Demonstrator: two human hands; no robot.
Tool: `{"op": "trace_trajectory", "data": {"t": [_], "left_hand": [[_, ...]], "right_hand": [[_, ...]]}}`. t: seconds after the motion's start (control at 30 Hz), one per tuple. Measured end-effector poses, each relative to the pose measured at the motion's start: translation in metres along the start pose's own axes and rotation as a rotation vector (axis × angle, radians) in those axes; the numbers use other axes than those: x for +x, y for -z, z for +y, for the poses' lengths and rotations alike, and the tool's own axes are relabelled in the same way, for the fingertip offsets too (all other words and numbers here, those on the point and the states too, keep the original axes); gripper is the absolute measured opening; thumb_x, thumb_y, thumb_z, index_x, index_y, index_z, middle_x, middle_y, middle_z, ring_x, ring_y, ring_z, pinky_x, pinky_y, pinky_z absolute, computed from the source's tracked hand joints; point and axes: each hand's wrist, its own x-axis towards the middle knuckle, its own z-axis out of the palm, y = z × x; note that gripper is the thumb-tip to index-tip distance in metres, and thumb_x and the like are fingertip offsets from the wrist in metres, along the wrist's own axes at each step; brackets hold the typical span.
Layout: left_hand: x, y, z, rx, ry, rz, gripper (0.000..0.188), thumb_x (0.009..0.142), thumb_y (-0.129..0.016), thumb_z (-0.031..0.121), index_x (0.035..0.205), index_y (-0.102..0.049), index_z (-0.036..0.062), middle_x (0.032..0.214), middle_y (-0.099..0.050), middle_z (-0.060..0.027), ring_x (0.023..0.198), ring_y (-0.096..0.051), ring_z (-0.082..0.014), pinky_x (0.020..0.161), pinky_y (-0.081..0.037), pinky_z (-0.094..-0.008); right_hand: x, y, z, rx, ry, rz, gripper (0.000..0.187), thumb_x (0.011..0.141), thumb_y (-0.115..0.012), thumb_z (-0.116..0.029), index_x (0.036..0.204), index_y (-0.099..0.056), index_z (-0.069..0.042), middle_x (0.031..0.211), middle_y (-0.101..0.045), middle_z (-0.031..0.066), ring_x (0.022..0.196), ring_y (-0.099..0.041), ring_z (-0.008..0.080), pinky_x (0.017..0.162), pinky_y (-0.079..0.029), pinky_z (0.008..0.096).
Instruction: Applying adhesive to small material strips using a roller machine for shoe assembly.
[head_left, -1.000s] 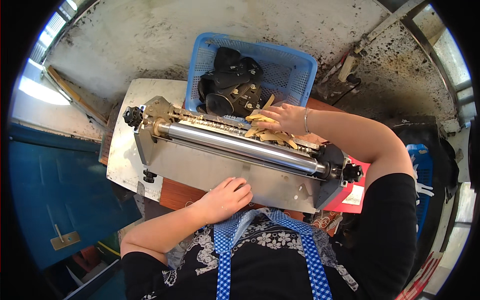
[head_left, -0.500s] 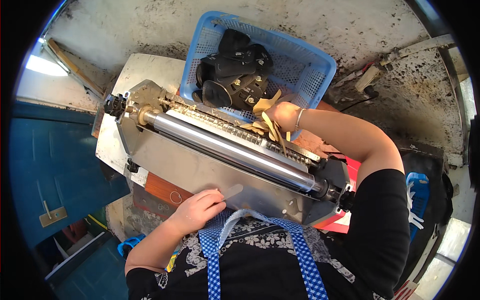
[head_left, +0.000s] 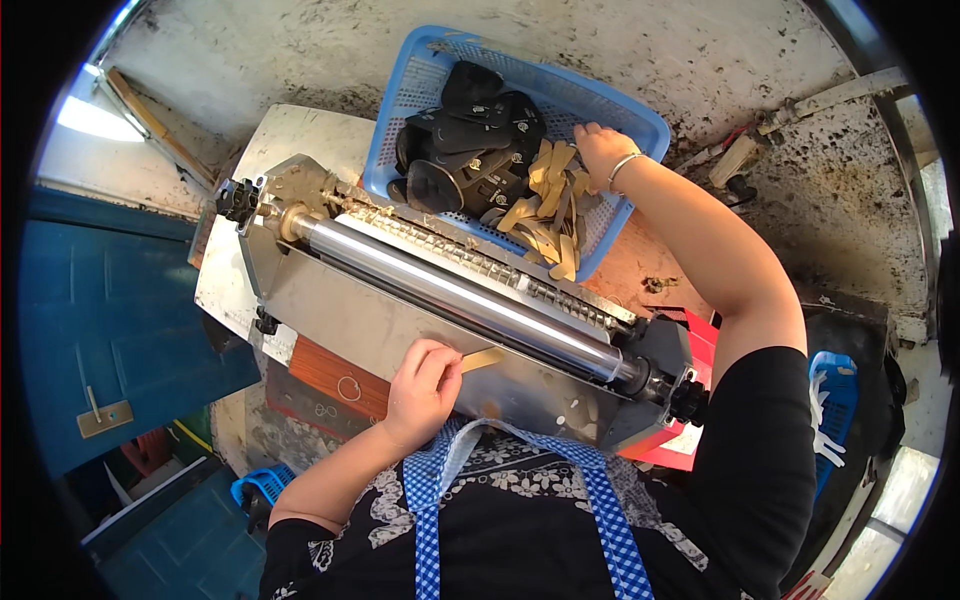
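The left hand (head_left: 420,390) holds one tan strip (head_left: 484,359), a thin, flat, slim piece whose free end sticks out to the right above the steel plate (head_left: 380,320) on the near side of the machine; its grip is closed, with thumb and fingers clamped on the strip's left end. More tan strips (head_left: 545,215) lie in a loose, overlapping heap in the near right part of the blue basket (head_left: 645,125), some lying flat, some tilted, a few duller and darker than the rest. The right hand (head_left: 603,157), with a bracelet (head_left: 625,168) at its wrist, is at the right side of the basket, just beside the heap's far edge; its fingers are bent, and I cannot tell whether its grip is apart or together on something. Black pieces (head_left: 470,135) with rounded ends are piled to the left of the heap. The basket's near wall runs close along the machine's far edge, while bare mesh shows in its far right part. A shiny roller (head_left: 450,285) spans the machine from left to right, with bare plate between it and the held strip. The plate's near edge passes close to the checked apron (head_left: 615,500). Red-brown bench (head_left: 335,380) shows at the plate's near left. The black pieces carry small pale gold marks, too small to read.
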Motion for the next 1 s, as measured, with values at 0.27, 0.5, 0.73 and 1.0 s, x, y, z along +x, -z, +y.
{"op": "trace_trajectory", "data": {"t": [0.27,0.5,0.73,1.0], "left_hand": [[0.002,-0.015,0.005,-0.012,0.026,0.048,0.014,0.067,-0.056,-0.006,0.076,-0.049,0.0022,0.077,-0.045,-0.0104,0.066,-0.05,-0.0209,0.051,-0.043,-0.0272],[0.002,0.007,0.018,0.304,-0.245,0.173,0.013,0.066,-0.06,0.003,0.074,-0.05,0.0027,0.076,-0.049,-0.0094,0.073,-0.049,-0.0256,0.068,-0.038,-0.0352],[0.038,0.049,0.024,0.42,-0.396,0.271,0.015,0.066,-0.057,0.001,0.08,-0.052,0.0023,0.078,-0.054,-0.0096,0.078,-0.049,-0.0283,0.072,-0.038,-0.0354],[0.128,0.004,0.048,0.079,-0.39,0.02,0.03,0.073,-0.059,0.014,0.098,-0.05,-0.0008,0.1,-0.05,-0.014,0.091,-0.05,-0.0267,0.08,-0.039,-0.0341]], "right_hand": [[-0.01,0.006,-0.006,-0.037,-0.025,0.018,0.048,0.058,-0.071,-0.014,0.098,-0.051,0.001,0.087,-0.058,0.0148,0.083,-0.057,0.0275,0.068,-0.047,0.0344],[-0.011,-0.021,-0.004,0.192,0.017,0.134,0.043,0.062,-0.065,-0.01,0.099,-0.048,0.002,0.076,-0.057,0.017,0.08,-0.057,0.0313,0.071,-0.046,0.0359],[-0.042,0.007,0.014,0.435,-0.136,0.266,0.032,0.063,-0.061,-0.005,0.093,-0.051,-0.001,0.093,-0.053,0.0182,0.089,-0.052,0.0329,0.076,-0.043,0.0363],[-0.102,0.024,-0.001,0.577,-0.048,0.125,0.077,0.055,-0.074,-0.021,0.12,-0.036,-0.003,0.119,-0.039,0.0162,0.103,-0.047,0.026,0.088,-0.039,0.0331]]}}
